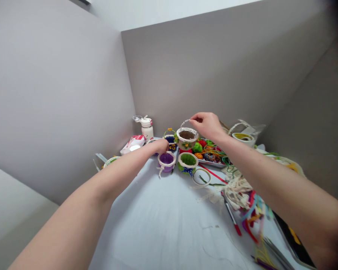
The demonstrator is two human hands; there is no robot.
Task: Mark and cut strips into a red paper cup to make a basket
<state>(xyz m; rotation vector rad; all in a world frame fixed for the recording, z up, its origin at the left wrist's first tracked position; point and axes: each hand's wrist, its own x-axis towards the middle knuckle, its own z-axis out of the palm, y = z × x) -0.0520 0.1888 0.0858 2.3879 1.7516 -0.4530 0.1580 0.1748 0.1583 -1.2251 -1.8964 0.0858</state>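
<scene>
My right hand [206,123] pinches the thin white handle of a beige woven mini basket [186,144], which is lifted above the things behind it. Green and yellow trim decorates its front, and its rim is white. My left hand [162,145] is closed at the back rim of a purple mini basket [166,167] with a white rim and a white bow; its fingertips are partly hidden. Beside that stands a green mini basket [187,161] with a blue bow. Behind my left hand is a dark blue mini basket [171,139] with a yellow-green handle.
A metal tray [216,164] of colourful yarn balls lies at the back. A white bottle [147,129] and a red-and-white packet [136,141] stand back left. A tape roll [201,177], a red-handled tool [231,213] and tangled cords [238,193] lie on the right. Grey panels enclose the table.
</scene>
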